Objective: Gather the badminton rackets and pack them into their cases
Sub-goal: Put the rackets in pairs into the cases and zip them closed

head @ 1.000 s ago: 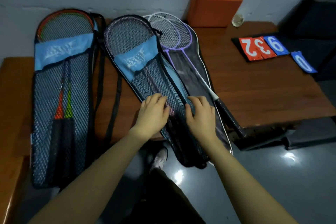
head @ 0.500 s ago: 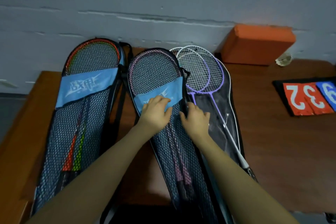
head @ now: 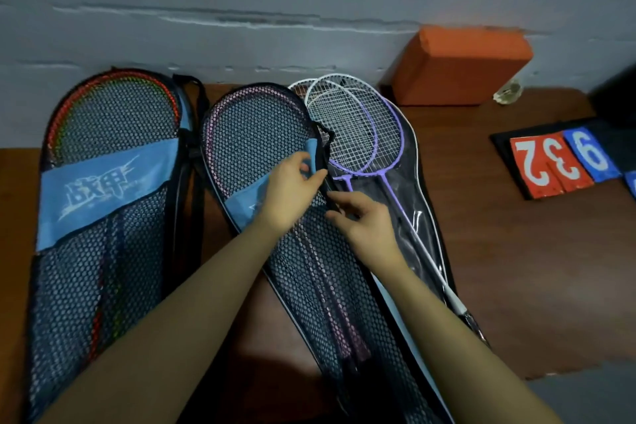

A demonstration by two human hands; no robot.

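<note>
Three racket cases lie side by side on a brown table (head: 516, 268). The left mesh case (head: 103, 251) holds red and green rackets. Inside the middle mesh case (head: 309, 286) are pink rackets. My left hand (head: 292, 186) pinches the middle case's right edge at its blue band. Just below it, my right hand (head: 368, 220) pinches the same black edge. To the right, two white and purple rackets (head: 358, 124) lie on an open clear case (head: 423, 217), uncovered.
An orange block (head: 461, 65) stands against the grey wall at the back right. A flip scoreboard (head: 557, 162) showing red and blue numbers lies at the table's right. A small clear object (head: 507, 93) sits by the block.
Both hands slid up the middle case from its lower half to the blue band at its right edge. The view moved closer and tilted toward the wall.
</note>
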